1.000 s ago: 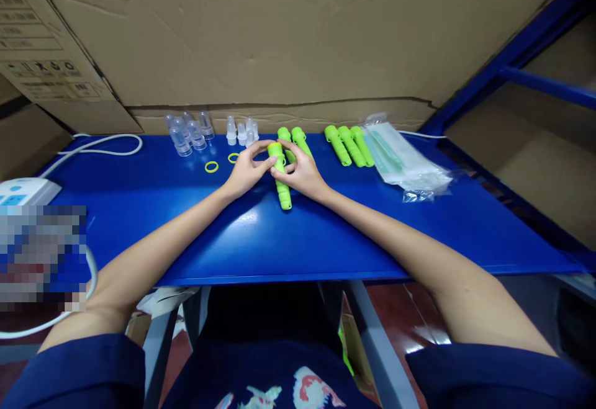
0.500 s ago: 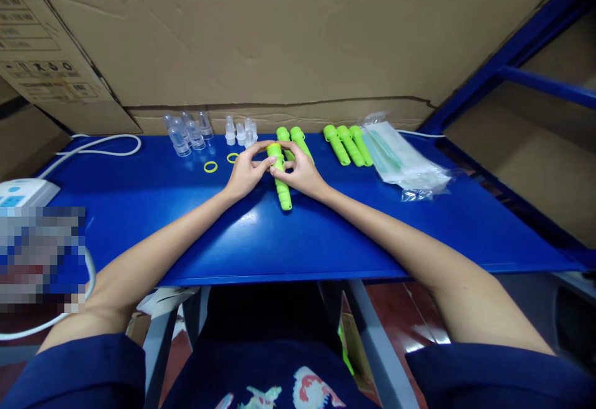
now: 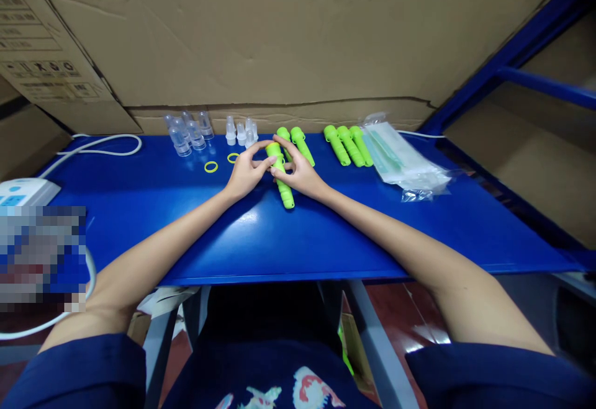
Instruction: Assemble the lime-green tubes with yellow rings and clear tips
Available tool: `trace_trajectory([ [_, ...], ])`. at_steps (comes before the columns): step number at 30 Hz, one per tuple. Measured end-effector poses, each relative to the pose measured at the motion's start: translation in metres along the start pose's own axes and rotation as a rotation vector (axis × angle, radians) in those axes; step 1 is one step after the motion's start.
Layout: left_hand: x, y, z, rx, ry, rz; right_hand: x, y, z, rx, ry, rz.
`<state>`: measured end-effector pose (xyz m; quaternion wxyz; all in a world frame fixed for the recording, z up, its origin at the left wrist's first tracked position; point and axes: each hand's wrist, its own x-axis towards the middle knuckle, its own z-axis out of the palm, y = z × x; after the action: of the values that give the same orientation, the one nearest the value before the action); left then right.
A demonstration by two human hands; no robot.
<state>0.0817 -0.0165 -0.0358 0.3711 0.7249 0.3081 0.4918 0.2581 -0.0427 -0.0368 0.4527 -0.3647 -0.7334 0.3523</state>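
Observation:
Both hands hold one lime-green flashlight-shaped body [image 3: 284,189] over the middle of the blue table, its ribbed handle slanting toward me. A yellow rim shows at its far, wider end. My left hand [image 3: 246,172] pinches it from the left, thumb on its side and forefinger at the rim. On the right, my right hand [image 3: 301,172] grips it with its thumb lower and forefinger over the top. Just left of my left hand lie two yellow rings [image 3: 211,167]. Two more green bodies [image 3: 303,146] lie right behind my hands, partly covered by my fingers.
Several clear plastic cups [image 3: 179,142] and several smaller translucent caps [image 3: 230,131] stand at the back left. Farther right are three green bodies [image 3: 345,146] beside plastic bags [image 3: 399,154]. A white power strip [image 3: 28,193] with a cable sits at the left; cardboard walls the back.
The near end of the held green body has swung slightly right and away from me. My right forefinger has lifted a little at the rim. Both hands keep their grip.

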Motion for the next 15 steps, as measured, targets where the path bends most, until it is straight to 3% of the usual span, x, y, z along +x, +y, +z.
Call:
trace_trajectory([
  [15, -0.0015, 0.0091, -0.0003, 0.029, -0.018, -0.002, -0.0015, 0.0022, 0.0058, -0.057, 0.109, 0.034],
])
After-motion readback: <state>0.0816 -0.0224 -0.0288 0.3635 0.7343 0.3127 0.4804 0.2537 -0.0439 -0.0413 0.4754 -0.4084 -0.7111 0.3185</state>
